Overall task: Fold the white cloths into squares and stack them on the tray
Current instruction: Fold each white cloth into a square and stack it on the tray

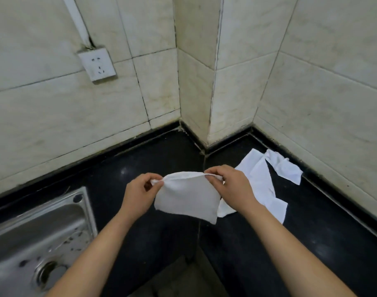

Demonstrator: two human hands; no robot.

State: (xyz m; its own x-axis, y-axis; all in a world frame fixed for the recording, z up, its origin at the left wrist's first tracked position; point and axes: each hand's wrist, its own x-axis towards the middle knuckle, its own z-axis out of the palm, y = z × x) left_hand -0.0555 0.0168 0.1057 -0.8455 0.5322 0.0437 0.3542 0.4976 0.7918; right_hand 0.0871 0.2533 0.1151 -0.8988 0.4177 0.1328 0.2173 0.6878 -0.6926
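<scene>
A white cloth [186, 197] hangs doubled over in the air above the black counter. My left hand [139, 195] pinches its upper left corner and my right hand [233, 186] pinches its upper right corner, so the folded edge runs between them. To the right, several loose white cloths [262, 185] lie unfolded and overlapping on the counter; one [285, 168] lies nearest the right wall. No tray is in view.
A black stone counter [140, 163] fills the corner between tiled walls. A steel sink [36, 230] with a drain sits at the lower left. A wall socket [96, 64] hangs on the left wall. The counter's front edge shows at bottom centre.
</scene>
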